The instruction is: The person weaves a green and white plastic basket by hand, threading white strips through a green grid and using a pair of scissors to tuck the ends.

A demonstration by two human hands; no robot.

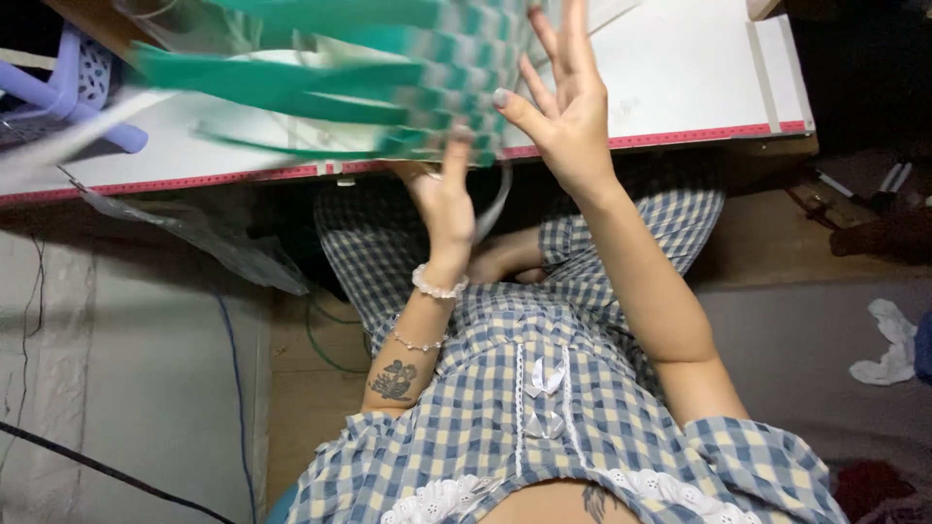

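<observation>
A half-woven piece of green and white strips [456, 68] is held up over the table edge, its loose green strips [291, 82] fanning out to the left and blurred. My left hand [442, 199], a bead bracelet on its wrist, grips the lower edge of the weave with the thumb pointing up. At the weave's right edge is my right hand [563, 107], fingers straight and spread. Its thumb rests against the checked weave, and whether the fingers pinch it I cannot tell.
A white table top [680, 68] with a red measuring strip along its front edge [709, 136] spans the top. A lilac plastic stool [68, 78] stands at the far left. Crumpled clear plastic [214, 238] hangs below the table, and a white rag [888, 344] lies on the floor at right.
</observation>
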